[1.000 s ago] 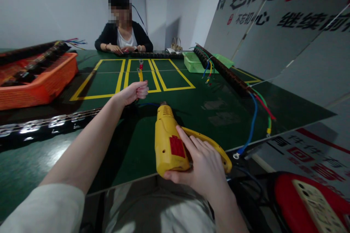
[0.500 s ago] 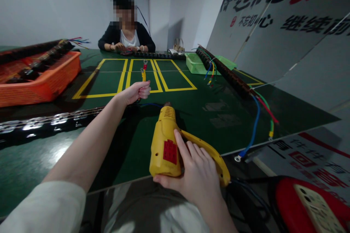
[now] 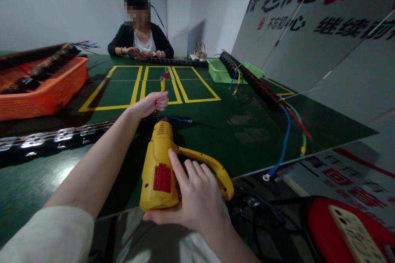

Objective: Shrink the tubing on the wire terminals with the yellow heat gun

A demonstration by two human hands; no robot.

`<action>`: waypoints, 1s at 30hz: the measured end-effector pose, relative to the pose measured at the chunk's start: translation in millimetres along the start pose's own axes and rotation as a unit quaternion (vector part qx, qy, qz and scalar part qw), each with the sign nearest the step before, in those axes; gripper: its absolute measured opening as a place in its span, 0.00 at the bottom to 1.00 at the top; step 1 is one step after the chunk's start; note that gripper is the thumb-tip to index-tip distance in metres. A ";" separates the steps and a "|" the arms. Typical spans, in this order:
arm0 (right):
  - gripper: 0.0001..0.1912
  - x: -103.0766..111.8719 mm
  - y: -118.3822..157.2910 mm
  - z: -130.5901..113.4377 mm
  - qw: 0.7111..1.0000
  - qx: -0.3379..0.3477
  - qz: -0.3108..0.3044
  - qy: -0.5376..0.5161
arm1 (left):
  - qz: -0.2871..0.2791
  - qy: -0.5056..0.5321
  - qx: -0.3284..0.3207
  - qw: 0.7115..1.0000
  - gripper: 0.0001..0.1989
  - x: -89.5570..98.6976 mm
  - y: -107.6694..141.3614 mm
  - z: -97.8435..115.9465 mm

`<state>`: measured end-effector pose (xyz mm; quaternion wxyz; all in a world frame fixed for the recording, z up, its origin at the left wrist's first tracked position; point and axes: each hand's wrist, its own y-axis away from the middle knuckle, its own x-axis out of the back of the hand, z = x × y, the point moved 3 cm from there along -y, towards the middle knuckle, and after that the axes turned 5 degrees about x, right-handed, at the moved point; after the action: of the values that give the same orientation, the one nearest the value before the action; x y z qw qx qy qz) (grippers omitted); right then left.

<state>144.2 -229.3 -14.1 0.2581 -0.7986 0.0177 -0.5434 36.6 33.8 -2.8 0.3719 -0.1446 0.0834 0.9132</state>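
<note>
My left hand (image 3: pixel 154 103) is closed round wires whose yellow and red sleeved ends (image 3: pixel 164 79), tipped with ring terminals, stick up above the fist. Beneath it, the end of a long black wrapped bundle (image 3: pixel 61 137) lies along the table from the left. A blue wire (image 3: pixel 179 119) with a ring terminal extends to the right on the green surface. My right hand (image 3: pixel 197 191) grips a yellow heat gun (image 3: pixel 159 160) with a red label; its nozzle points away from me, just below my left hand, near the base of the blue wire.
An orange basket (image 3: pixel 69 86) with black bundles stands at the left. A green basket (image 3: pixel 217 72) and another bundle (image 3: pixel 262 86) with loose wires lie at the right. Across the table (image 3: pixel 210 135) sits a person (image 3: pixel 140 37). A red stool (image 3: pixel 321 230) is at lower right.
My right hand has moved the heat gun left, bringing its nozzle beneath my left hand. The blue wire's terminal now shows. The red-sleeved end in my left hand leans slightly more right.
</note>
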 end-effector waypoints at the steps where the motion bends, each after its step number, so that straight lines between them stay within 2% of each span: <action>1: 0.59 -0.2 0.4 0.1 1.000 0.000 0.004 0.001 | 0.001 0.000 -0.002 1.000 0.20 0.5 0.0 -0.1; 10: 0.58 5.2 3.5 13.2 1.000 0.000 0.008 0.007 | 0.029 -0.038 -0.034 0.998 0.19 -2.6 2.5 -0.5; 15: 0.58 14.5 4.2 27.2 0.999 -0.024 -0.002 0.030 | 0.065 -0.129 -0.071 0.987 0.15 -2.3 3.4 -2.7; 19: 0.58 20.7 4.6 41.2 0.997 -0.046 0.006 0.061 | 0.104 -0.253 -0.102 0.957 0.15 -3.4 6.2 -1.5; 23: 0.56 19.4 2.3 60.4 0.990 -0.079 0.050 0.103 | 0.171 -0.330 -0.094 0.923 0.14 -7.3 9.6 1.1; 26: 0.49 16.9 -0.1 72.0 0.980 -0.092 0.120 0.126 | 0.209 -0.374 -0.097 0.898 0.11 -7.6 10.3 0.2; 29: 0.34 24.8 4.5 70.7 0.969 -0.032 0.212 0.126 | 0.234 -0.447 -0.137 0.852 0.06 -5.3 9.5 -1.2; 30: 0.28 31.3 9.4 68.0 0.964 -0.006 0.235 0.125 | 0.248 -0.463 -0.148 0.838 0.08 -3.8 9.4 -1.6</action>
<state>219.1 -220.4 -10.1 0.3699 -0.6989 0.2405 -0.5630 32.9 24.2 -2.6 0.1020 0.2671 -0.2015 0.9368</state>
